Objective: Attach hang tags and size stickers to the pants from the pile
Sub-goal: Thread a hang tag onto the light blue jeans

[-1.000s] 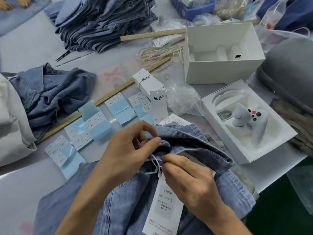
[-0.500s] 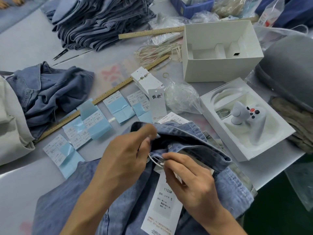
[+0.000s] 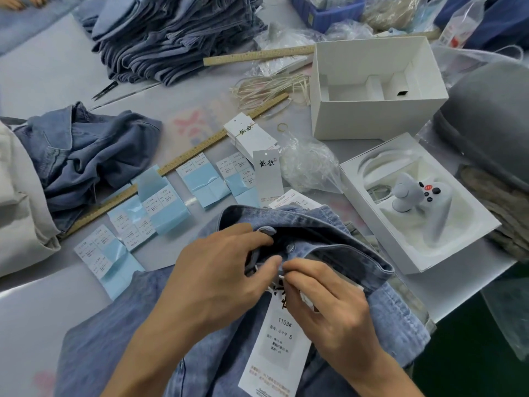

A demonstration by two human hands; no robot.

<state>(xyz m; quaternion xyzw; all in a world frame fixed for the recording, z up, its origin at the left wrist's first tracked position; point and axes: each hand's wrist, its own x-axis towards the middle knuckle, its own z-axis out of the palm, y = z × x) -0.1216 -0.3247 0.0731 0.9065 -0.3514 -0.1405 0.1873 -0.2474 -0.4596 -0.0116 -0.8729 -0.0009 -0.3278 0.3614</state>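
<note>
Light blue denim pants [image 3: 329, 233] lie in front of me with the waistband opened. My left hand [image 3: 211, 279] grips the waistband by its button and belt loop. Just to its right, my right hand [image 3: 323, 305] pinches the thin white string of a white hang tag [image 3: 279, 348], which lies on the denim printed "1103# S". A stack of spare hang tags [image 3: 252, 136] and several blue size sticker sheets [image 3: 163, 202] lie on the table behind the pants. A pile of folded pants [image 3: 171, 35] stands at the back.
A crumpled denim garment [image 3: 86, 156] lies at the left beside a long wooden ruler [image 3: 177, 161]. An open white box [image 3: 375, 90], a tray holding a white controller [image 3: 412, 196], tag strings [image 3: 269, 87] and a plastic bag [image 3: 309, 164] stand to the right.
My left hand shifted from pinching the string loop to gripping the waistband. My right hand moved up along the string toward the belt loop, and the tag slid slightly with it.
</note>
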